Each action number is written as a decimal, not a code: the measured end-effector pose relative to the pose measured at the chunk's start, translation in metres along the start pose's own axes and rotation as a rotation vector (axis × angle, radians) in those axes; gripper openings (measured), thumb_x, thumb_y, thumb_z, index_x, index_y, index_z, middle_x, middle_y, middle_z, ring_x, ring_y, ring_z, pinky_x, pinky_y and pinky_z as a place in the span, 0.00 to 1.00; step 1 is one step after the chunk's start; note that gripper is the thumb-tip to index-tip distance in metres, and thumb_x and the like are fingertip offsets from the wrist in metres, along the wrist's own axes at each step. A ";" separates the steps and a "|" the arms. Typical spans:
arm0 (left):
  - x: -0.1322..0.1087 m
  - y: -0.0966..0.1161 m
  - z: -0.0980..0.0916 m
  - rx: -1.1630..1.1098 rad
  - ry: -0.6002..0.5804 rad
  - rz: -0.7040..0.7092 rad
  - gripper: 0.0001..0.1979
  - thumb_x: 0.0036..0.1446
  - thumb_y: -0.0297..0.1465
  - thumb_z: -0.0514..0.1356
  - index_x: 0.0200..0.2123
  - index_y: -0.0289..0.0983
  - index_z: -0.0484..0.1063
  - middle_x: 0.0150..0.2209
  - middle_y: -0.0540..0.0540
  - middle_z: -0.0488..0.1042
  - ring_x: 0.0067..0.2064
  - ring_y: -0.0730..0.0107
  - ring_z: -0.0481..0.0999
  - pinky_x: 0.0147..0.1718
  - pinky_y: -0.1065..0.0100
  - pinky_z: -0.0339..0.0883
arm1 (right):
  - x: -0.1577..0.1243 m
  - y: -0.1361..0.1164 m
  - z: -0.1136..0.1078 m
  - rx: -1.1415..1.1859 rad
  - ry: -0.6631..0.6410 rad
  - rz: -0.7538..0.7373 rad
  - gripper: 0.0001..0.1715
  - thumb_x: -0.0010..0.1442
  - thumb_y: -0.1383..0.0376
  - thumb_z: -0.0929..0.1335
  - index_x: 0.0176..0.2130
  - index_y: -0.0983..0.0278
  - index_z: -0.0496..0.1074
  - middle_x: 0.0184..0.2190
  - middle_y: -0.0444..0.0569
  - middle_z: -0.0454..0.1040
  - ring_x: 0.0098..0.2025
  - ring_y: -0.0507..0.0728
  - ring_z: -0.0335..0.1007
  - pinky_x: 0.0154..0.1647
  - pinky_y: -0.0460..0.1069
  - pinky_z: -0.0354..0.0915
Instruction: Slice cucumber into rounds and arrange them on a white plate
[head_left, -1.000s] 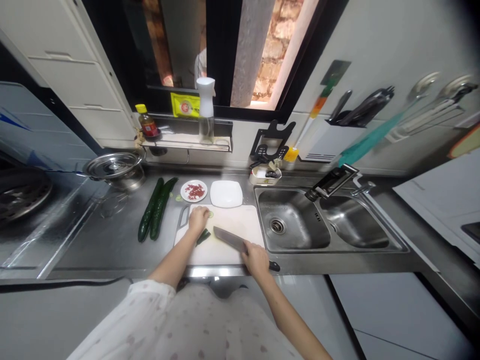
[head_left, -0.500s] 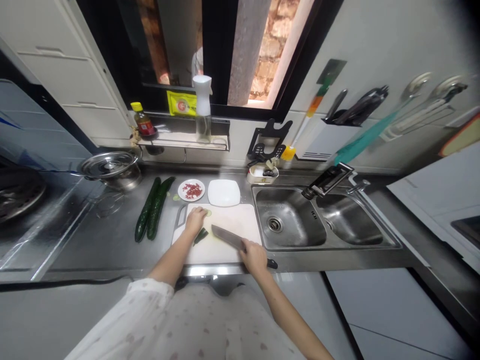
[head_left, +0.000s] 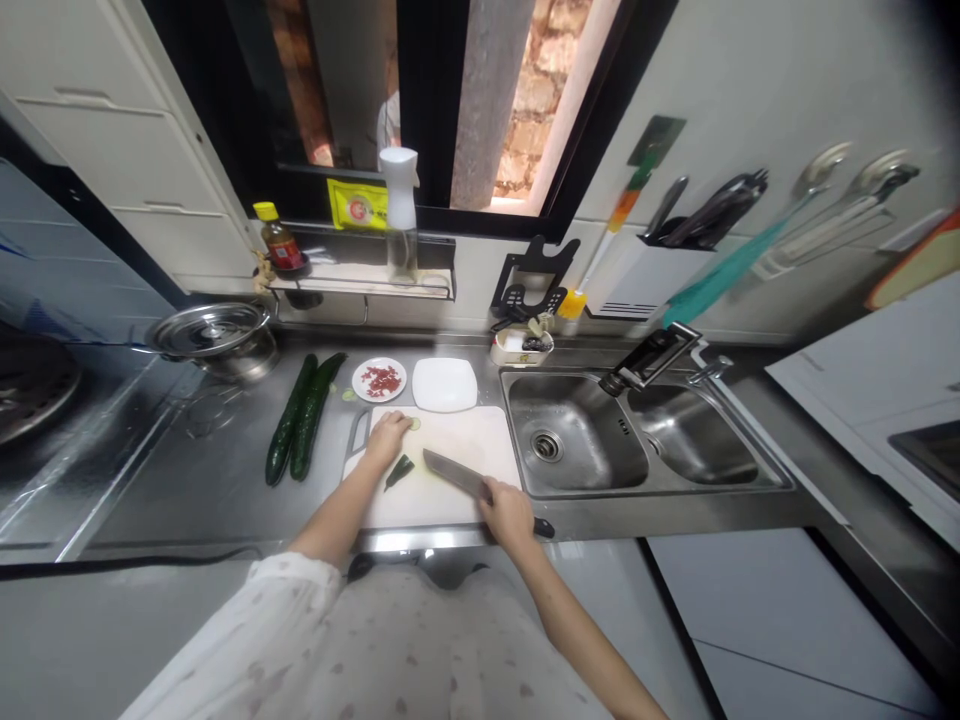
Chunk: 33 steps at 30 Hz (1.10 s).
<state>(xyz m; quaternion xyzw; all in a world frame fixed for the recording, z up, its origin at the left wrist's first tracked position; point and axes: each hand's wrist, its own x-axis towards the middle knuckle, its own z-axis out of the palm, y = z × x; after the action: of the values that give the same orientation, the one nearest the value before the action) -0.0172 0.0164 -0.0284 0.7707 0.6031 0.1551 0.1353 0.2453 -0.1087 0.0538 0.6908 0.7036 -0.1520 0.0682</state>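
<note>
My right hand is wrapped round the black handle of a kitchen knife, whose blade lies low over the white cutting board, pointing left. At the board's upper left, my left hand has its fingers closed at a pale round cucumber slice. Between the hand and the blade lies a dark green cucumber piece. Two whole cucumbers rest side by side on the counter left of the board.
Behind the board stand a plate of chopped red bits and a white square dish. A double sink with a black faucet is to the right. A lidded steel pot sits at the back left, below a shelf with bottles.
The whole view has shifted slightly, so the surroundings sit a little further left. Both hands and the knife stay in nearly the same place on the board.
</note>
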 end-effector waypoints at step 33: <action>-0.013 -0.022 0.005 -0.179 0.255 -0.230 0.17 0.59 0.33 0.55 0.50 0.39 0.71 0.47 0.41 0.73 0.52 0.56 0.68 0.52 0.58 0.60 | 0.020 -0.013 -0.002 0.125 -0.014 0.063 0.15 0.64 0.58 0.60 0.45 0.56 0.73 0.36 0.46 0.78 0.41 0.54 0.72 0.36 0.45 0.55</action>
<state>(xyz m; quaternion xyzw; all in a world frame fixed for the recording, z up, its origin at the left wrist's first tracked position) -0.0379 0.0085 -0.0426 0.6557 0.6831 0.2882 0.1425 0.2321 -0.0893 0.0509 0.7143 0.6703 -0.1982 0.0349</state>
